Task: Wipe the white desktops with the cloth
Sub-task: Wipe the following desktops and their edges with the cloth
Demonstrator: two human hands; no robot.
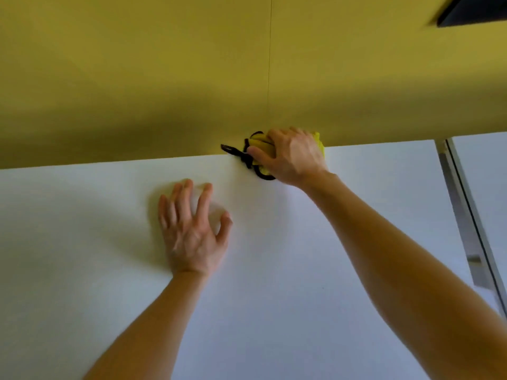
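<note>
Right hand (pixel 290 157) grips bunched, seemingly fluffy yellow cloth (pixel 262 145); smooth desktop (pixel 109 215).

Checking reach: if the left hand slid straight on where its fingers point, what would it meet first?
Probably the yellow partition behind the white desktop; the left hand would pass left of the cloth, though depth is unclear.

Bare hands and forearms.
The left hand (pixel 192 237) and right hand (pixel 293 157) show tendons and knuckles on their backs; the forearms (pixel 153 311) are uncovered throughout.
</note>
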